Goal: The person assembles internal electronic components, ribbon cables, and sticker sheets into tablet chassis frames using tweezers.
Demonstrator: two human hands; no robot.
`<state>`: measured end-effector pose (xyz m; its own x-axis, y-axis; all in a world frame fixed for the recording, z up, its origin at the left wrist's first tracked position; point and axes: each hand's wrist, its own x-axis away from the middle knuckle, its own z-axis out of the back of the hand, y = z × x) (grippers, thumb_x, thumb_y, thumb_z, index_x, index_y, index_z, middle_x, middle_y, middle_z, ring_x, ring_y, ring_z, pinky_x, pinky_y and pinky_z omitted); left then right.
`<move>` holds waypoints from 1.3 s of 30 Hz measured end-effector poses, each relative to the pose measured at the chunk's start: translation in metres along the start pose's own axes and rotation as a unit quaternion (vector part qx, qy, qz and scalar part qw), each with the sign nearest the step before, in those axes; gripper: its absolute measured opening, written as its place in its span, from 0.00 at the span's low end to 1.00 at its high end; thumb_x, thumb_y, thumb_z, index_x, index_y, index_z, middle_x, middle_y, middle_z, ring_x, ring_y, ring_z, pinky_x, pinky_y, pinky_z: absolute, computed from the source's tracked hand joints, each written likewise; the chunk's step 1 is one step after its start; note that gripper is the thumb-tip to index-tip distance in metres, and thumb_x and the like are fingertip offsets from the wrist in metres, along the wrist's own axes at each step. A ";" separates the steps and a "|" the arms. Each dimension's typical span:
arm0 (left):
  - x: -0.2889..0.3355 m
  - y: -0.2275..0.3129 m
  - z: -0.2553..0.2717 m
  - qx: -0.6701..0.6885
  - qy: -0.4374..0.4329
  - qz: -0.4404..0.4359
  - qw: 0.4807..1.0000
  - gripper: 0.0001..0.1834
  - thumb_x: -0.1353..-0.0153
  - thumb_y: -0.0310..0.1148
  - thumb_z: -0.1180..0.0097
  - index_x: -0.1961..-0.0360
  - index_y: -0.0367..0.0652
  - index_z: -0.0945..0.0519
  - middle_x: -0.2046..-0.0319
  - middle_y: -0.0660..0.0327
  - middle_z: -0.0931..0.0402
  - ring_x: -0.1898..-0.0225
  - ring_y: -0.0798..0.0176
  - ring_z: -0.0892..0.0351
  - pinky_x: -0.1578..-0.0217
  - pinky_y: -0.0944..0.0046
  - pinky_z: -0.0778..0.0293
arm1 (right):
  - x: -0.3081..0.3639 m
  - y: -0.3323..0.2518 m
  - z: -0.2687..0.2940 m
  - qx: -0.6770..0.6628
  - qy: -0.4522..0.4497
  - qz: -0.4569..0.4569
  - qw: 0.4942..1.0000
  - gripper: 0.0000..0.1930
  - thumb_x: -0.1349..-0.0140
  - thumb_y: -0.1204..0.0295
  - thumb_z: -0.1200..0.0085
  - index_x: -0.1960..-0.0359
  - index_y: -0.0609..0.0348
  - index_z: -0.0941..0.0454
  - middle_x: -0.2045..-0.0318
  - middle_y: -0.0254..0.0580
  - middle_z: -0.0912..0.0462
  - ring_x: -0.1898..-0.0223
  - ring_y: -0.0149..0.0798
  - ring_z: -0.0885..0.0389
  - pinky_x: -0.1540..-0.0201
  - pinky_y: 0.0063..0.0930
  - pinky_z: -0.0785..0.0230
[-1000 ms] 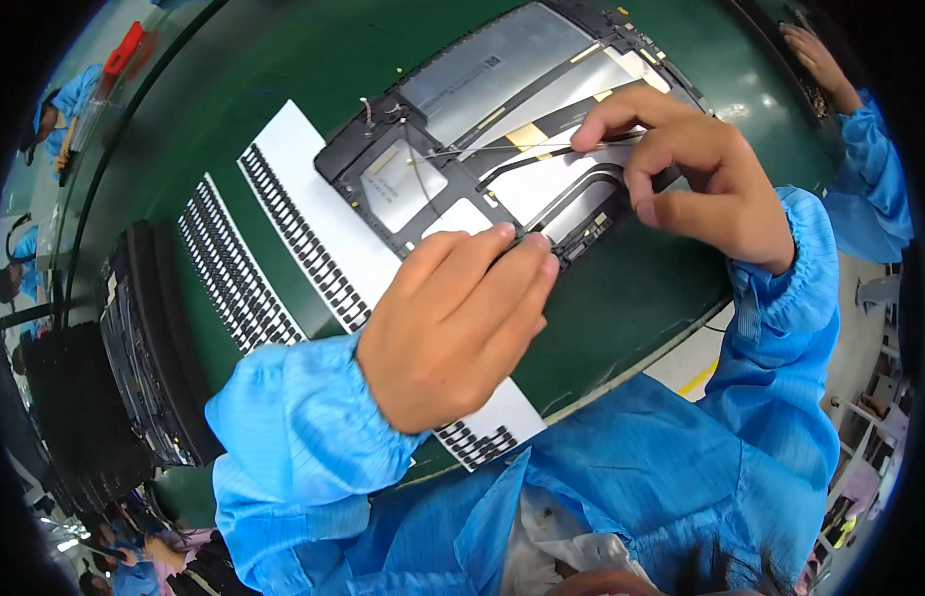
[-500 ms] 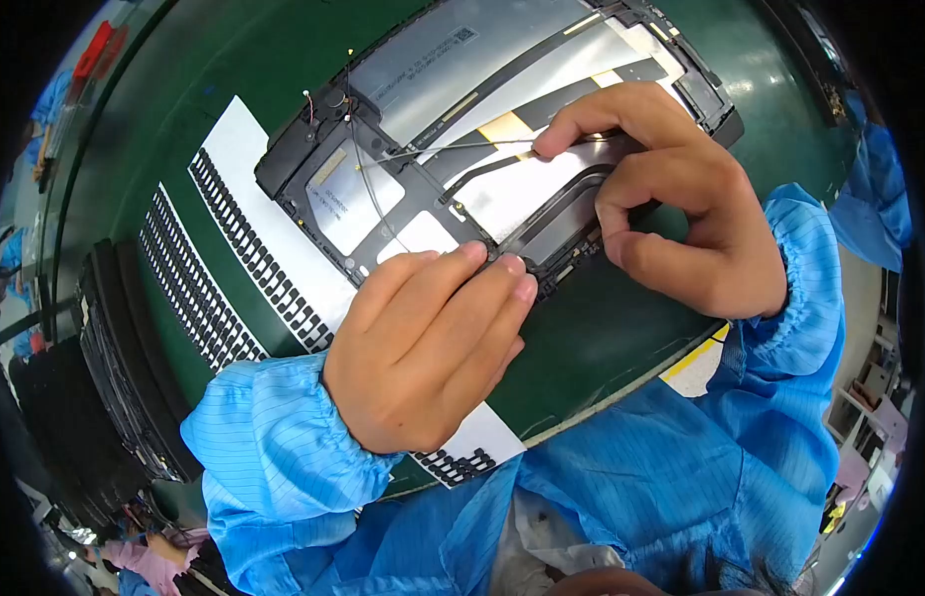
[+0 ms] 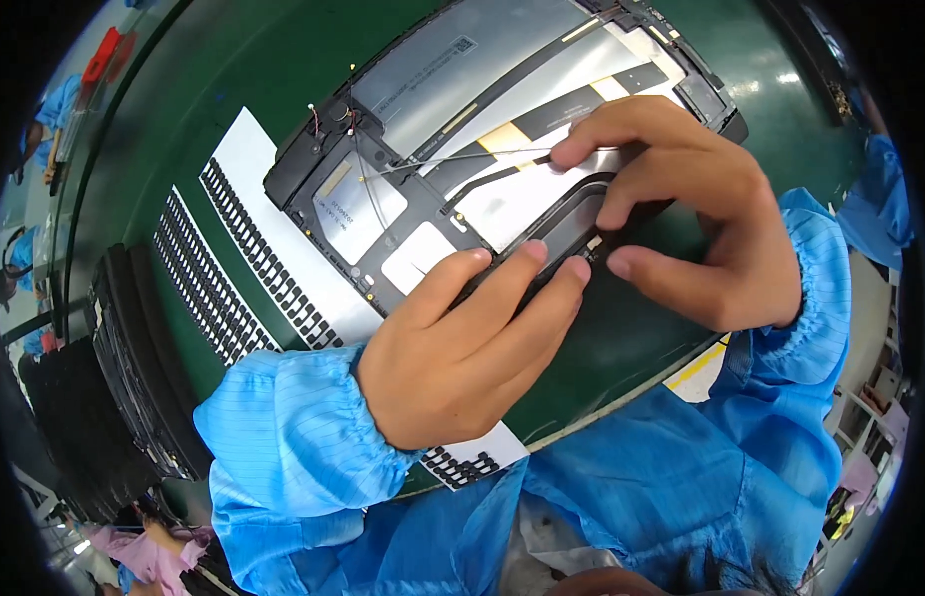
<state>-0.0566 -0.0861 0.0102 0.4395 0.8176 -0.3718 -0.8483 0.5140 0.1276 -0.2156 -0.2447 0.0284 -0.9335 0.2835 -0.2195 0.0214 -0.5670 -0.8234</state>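
An opened tablet-like device (image 3: pixel 423 214) lies tilted on the green table, its inside facing up. A large silver-grey battery (image 3: pixel 453 65) fills its far part, and a thin grey wire (image 3: pixel 453 157) crosses the middle. My left hand (image 3: pixel 472 348) lies over the near edge, palm down, fingers stretched and slightly spread, fingertips on a dark curved part (image 3: pixel 572 223) along that edge. My right hand (image 3: pixel 706 214) arches over the device's near right side. Its index fingertip touches beside the wire's end, while the thumb sits apart from the fingers at the edge. The palm side is hidden.
White sheets with rows of small black pieces (image 3: pixel 259 253) lie left of the device and partly under it. A stack of dark panels (image 3: pixel 150 368) stands at the far left. The table's near edge (image 3: pixel 621 397) runs before my blue-sleeved arms.
My left hand has slid right along the device's near edge, its fingers spreading more. My right fingers have loosened, the thumb now apart from them. The whole view has shifted slightly.
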 end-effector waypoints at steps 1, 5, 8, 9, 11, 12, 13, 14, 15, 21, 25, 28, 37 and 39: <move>-0.001 0.002 0.002 0.011 -0.011 0.013 1.000 0.20 0.61 0.28 0.43 0.61 0.36 0.22 0.54 0.56 0.27 0.53 0.55 0.28 0.58 0.59 0.33 | 0.001 0.001 0.001 0.002 0.001 -0.001 1.000 0.05 0.65 0.81 0.48 0.81 0.62 0.28 0.55 0.53 0.29 0.54 0.47 0.32 0.57 0.32 0.39; -0.002 0.002 0.003 0.012 -0.021 0.010 1.000 0.20 0.61 0.28 0.43 0.62 0.37 0.22 0.54 0.56 0.27 0.53 0.55 0.28 0.58 0.59 0.33 | 0.001 0.004 0.002 0.045 -0.010 0.067 0.997 0.06 0.62 0.82 0.45 0.79 0.62 0.26 0.57 0.54 0.28 0.55 0.48 0.29 0.57 0.34 0.37; -0.001 0.005 0.003 0.017 -0.018 0.026 0.999 0.19 0.60 0.27 0.44 0.61 0.38 0.22 0.54 0.58 0.27 0.53 0.56 0.28 0.58 0.60 0.33 | 0.002 0.002 0.002 0.105 -0.016 0.103 0.989 0.06 0.61 0.82 0.45 0.78 0.62 0.26 0.59 0.54 0.27 0.56 0.49 0.29 0.57 0.36 0.37; -0.001 0.007 0.002 0.013 -0.011 0.025 1.000 0.19 0.59 0.27 0.45 0.61 0.39 0.21 0.54 0.58 0.26 0.54 0.56 0.28 0.59 0.60 0.33 | 0.003 0.001 0.002 0.108 -0.015 0.102 0.989 0.06 0.61 0.82 0.45 0.78 0.62 0.26 0.60 0.54 0.27 0.56 0.49 0.29 0.57 0.36 0.37; 0.000 0.008 0.000 0.010 -0.006 0.027 1.000 0.19 0.59 0.27 0.46 0.61 0.40 0.21 0.55 0.59 0.26 0.54 0.57 0.28 0.59 0.61 0.32 | 0.005 0.002 0.000 0.098 -0.008 0.102 0.990 0.06 0.62 0.82 0.45 0.78 0.62 0.26 0.61 0.53 0.27 0.56 0.50 0.29 0.57 0.37 0.37; -0.001 0.009 -0.002 0.003 0.002 0.024 1.000 0.18 0.58 0.27 0.47 0.61 0.40 0.21 0.55 0.60 0.26 0.55 0.57 0.28 0.60 0.61 0.32 | 0.007 0.003 -0.002 0.091 0.000 0.101 0.991 0.06 0.63 0.82 0.45 0.79 0.62 0.26 0.62 0.52 0.27 0.56 0.51 0.30 0.57 0.38 0.37; -0.001 0.009 -0.002 -0.005 0.007 0.023 1.000 0.17 0.57 0.27 0.48 0.62 0.41 0.21 0.55 0.61 0.26 0.55 0.58 0.28 0.60 0.61 0.32 | 0.006 0.002 -0.002 0.086 -0.002 0.102 0.991 0.06 0.63 0.82 0.45 0.79 0.62 0.26 0.62 0.52 0.27 0.56 0.51 0.30 0.57 0.38 0.37; -0.003 0.008 -0.002 -0.004 0.012 0.019 1.000 0.18 0.59 0.29 0.49 0.63 0.40 0.21 0.56 0.61 0.26 0.57 0.59 0.28 0.61 0.62 0.33 | 0.005 -0.001 -0.001 0.114 -0.011 0.105 0.988 0.07 0.63 0.82 0.45 0.79 0.62 0.26 0.62 0.52 0.27 0.57 0.52 0.30 0.56 0.39 0.37; -0.005 0.006 -0.007 -0.003 0.009 0.024 1.000 0.18 0.59 0.29 0.49 0.63 0.40 0.21 0.56 0.61 0.26 0.57 0.59 0.28 0.61 0.62 0.33 | 0.004 -0.002 -0.001 0.141 -0.020 0.108 0.984 0.07 0.64 0.82 0.45 0.79 0.62 0.27 0.63 0.51 0.27 0.57 0.52 0.30 0.56 0.40 0.37; -0.001 -0.002 -0.001 0.104 0.033 0.007 0.994 0.20 0.63 0.30 0.50 0.64 0.39 0.22 0.59 0.59 0.26 0.59 0.57 0.28 0.63 0.61 0.34 | 0.002 -0.034 -0.007 0.336 -0.040 0.068 0.938 0.09 0.61 0.85 0.47 0.74 0.65 0.26 0.57 0.52 0.29 0.53 0.52 0.30 0.52 0.39 0.36; 0.017 0.003 0.056 0.053 0.089 -0.024 0.994 0.18 0.66 0.28 0.47 0.67 0.41 0.20 0.67 0.58 0.24 0.62 0.53 0.26 0.64 0.58 0.33 | 0.029 -0.073 0.000 0.402 -0.021 0.093 0.911 0.18 0.58 0.88 0.48 0.61 0.64 0.27 0.56 0.53 0.28 0.55 0.50 0.27 0.52 0.34 0.34; 0.061 0.013 0.062 0.083 -0.013 0.094 0.992 0.18 0.66 0.26 0.43 0.67 0.41 0.20 0.68 0.59 0.24 0.64 0.55 0.26 0.64 0.58 0.34 | 0.033 -0.064 -0.061 0.182 0.009 0.056 0.982 0.13 0.60 0.85 0.45 0.68 0.65 0.26 0.68 0.48 0.26 0.68 0.45 0.26 0.65 0.31 0.34; 0.093 0.043 0.040 0.094 0.002 0.206 0.974 0.22 0.63 0.27 0.37 0.61 0.42 0.22 0.57 0.56 0.28 0.56 0.53 0.30 0.56 0.57 0.36 | 0.026 -0.077 -0.130 0.299 0.063 0.043 0.951 0.08 0.60 0.81 0.43 0.75 0.62 0.26 0.77 0.41 0.29 0.74 0.43 0.33 0.70 0.33 0.43; 0.094 0.044 0.039 0.098 0.014 0.195 0.976 0.22 0.63 0.27 0.37 0.61 0.42 0.22 0.58 0.56 0.28 0.56 0.53 0.31 0.56 0.57 0.36 | 0.027 -0.076 -0.131 0.320 0.062 0.036 0.945 0.07 0.60 0.81 0.44 0.77 0.61 0.27 0.78 0.40 0.30 0.74 0.43 0.35 0.69 0.34 0.44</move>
<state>-0.0407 0.0234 0.0166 0.0832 0.9551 -0.2845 -0.8756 0.2064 0.4368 -0.1954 -0.0922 0.0165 -0.8881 0.2916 -0.3554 -0.1738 -0.9287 -0.3277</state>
